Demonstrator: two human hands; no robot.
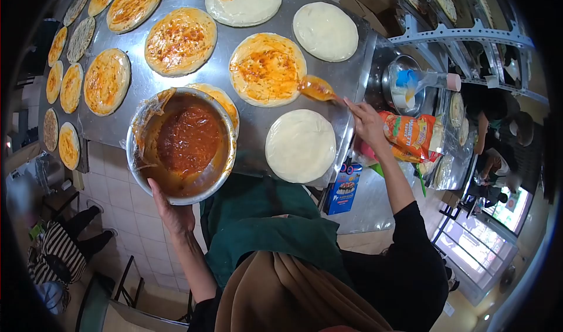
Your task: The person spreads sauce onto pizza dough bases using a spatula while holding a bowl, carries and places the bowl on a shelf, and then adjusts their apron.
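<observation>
My left hand (pixel 173 212) grips a round metal bowl (pixel 229 156) by its near rim, tilted towards me. Thick red sauce (pixel 192 135) lies inside, and crumpled clear plastic clings to the far left rim. In my right hand (pixel 367 124) is the handle of a sauce-coated spoon (pixel 317 89). Its head is over the right edge of a pizza base (pixel 264 68) spread with orange-red sauce; whether it touches is unclear. A plain pale base (pixel 301 146) lies nearer me. Part of another sauced base (pixel 226 106) shows behind the bowl.
Several sauced bases (pixel 107 81) cover the left of the metal table (pixel 258 135). Another plain base (pixel 325 32) lies at the back right. Right of my hand are an orange spaghetti sauce packet (pixel 410 134), a blue box (pixel 343 188) and a metal basin (pixel 392 74). Other people are in the background.
</observation>
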